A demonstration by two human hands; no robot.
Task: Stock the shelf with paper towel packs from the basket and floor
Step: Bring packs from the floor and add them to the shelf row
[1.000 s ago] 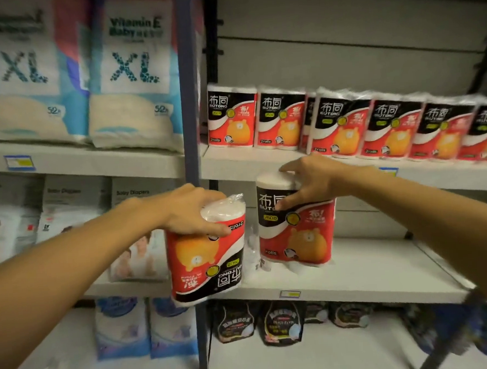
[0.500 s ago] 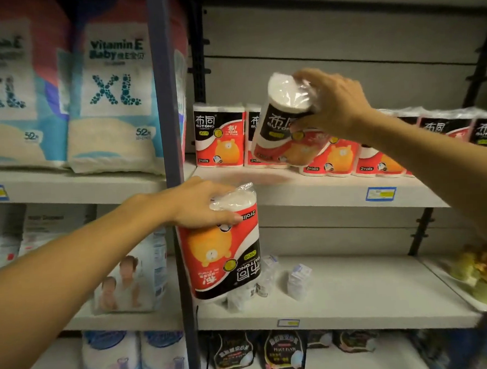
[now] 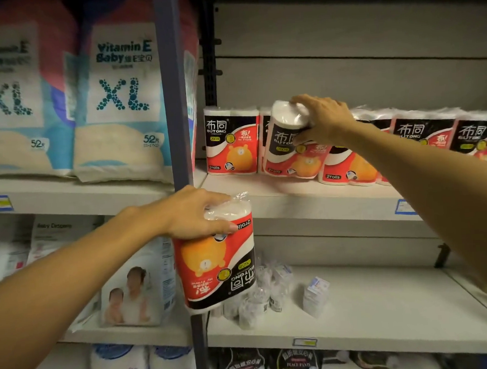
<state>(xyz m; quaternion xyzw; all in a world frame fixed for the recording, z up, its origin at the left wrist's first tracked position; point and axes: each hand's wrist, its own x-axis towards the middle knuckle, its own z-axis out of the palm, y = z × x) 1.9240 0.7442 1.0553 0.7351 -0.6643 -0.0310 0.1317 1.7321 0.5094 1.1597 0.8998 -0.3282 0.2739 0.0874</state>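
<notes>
My right hand grips the top of a red, black and white paper towel pack. That pack stands tilted on the upper shelf, in front of a row of like packs. Another pack stands upright at the row's left end. My left hand holds a second pack upside down by its end, in front of the blue shelf post and below the upper shelf.
XL diaper bags fill the left bay's upper shelf, with boxed diapers below. Small wrapped items lie on the lower shelf. Dark pouches sit on the bottom level.
My right hand lifted its pack from the lower shelf up to the upper shelf and now sets it down in the row. The left hand's pack stayed near the post.
</notes>
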